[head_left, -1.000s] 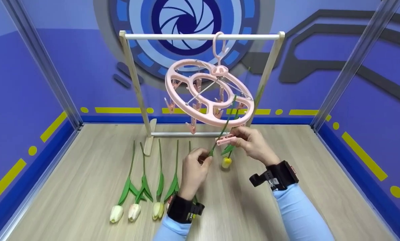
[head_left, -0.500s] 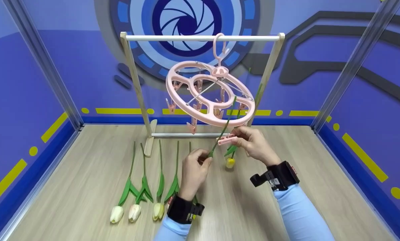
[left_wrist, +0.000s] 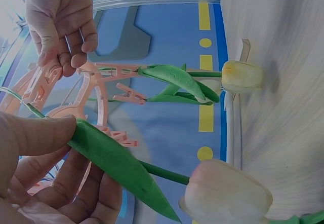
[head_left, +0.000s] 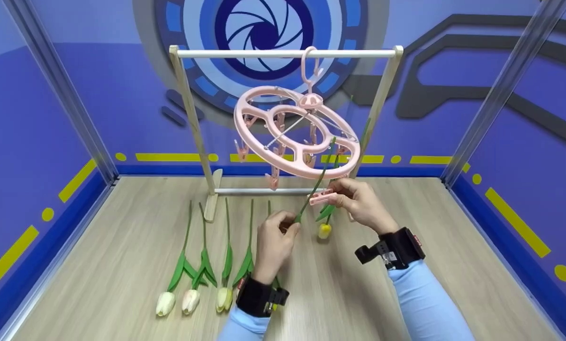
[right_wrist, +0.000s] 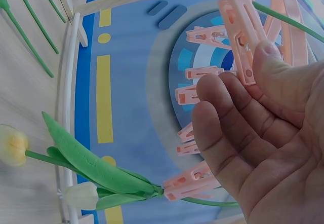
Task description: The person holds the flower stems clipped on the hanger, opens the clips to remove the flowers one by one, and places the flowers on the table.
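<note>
My left hand (head_left: 274, 244) pinches an artificial tulip by its stem and leaf. Its pale blossom (left_wrist: 225, 196) points down in the left wrist view, while the green stem (head_left: 318, 182) slants up in front of the hanger. Between thumb and fingers, my right hand (head_left: 364, 204) pinches a pink clothespin (head_left: 321, 197) of the round pink hanger (head_left: 310, 100). The stem crosses the clothespin's far end in the right wrist view. Behind the right hand a yellow tulip (head_left: 324, 231) hangs upside down; the right wrist view shows a white tulip (right_wrist: 82, 196) hanging beside it.
A wooden rack with a white bar (head_left: 245, 53) carries the tilted hanger by its hook. Other clothespins (head_left: 272, 180) dangle under the ring. Several tulips (head_left: 165, 303) lie in a row on the table at the left, some partly behind the left arm. Blue-purple panels surround the table.
The hanging yellow tulip has swung slightly right, and the clothespin in my right hand has shifted a little to the right. Both hands keep nearly the same place and grip.
</note>
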A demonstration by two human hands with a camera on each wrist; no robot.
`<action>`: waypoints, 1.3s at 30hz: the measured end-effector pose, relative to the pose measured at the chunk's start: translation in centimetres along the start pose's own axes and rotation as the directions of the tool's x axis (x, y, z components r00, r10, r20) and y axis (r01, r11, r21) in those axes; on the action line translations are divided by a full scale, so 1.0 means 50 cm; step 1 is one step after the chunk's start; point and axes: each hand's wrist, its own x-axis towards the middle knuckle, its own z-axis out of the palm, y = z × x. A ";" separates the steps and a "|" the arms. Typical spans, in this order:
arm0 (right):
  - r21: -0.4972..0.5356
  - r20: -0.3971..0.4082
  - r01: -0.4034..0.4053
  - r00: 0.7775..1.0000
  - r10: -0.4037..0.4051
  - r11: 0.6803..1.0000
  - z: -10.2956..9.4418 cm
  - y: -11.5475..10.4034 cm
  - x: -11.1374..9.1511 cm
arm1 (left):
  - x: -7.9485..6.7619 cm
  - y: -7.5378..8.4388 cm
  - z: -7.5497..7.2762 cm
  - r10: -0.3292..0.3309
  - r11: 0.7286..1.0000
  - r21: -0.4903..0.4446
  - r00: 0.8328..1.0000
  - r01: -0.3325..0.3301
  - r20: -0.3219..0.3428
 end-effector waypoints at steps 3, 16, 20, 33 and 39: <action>-0.001 -0.001 0.000 1.000 0.000 1.000 0.000 0.001 0.000 | -0.001 0.001 -0.001 -0.017 1.000 0.002 1.000 0.017 0.005; -0.012 -0.018 0.013 1.000 -0.013 1.000 -0.001 0.009 0.001 | -0.005 -0.003 -0.003 -0.005 1.000 0.011 1.000 0.005 0.018; 0.011 -0.017 0.019 1.000 -0.018 1.000 -0.002 0.013 0.001 | -0.004 -0.004 -0.003 -0.001 1.000 0.030 1.000 0.000 0.025; 0.052 -0.009 -0.007 1.000 0.008 0.999 -0.001 0.018 -0.002 | -0.005 -0.004 -0.004 0.000 0.998 0.065 0.999 -0.003 0.054; 0.086 -0.002 -0.012 1.000 0.012 0.996 0.000 0.020 -0.002 | -0.004 -0.002 -0.005 -0.010 0.997 0.073 0.999 0.006 0.050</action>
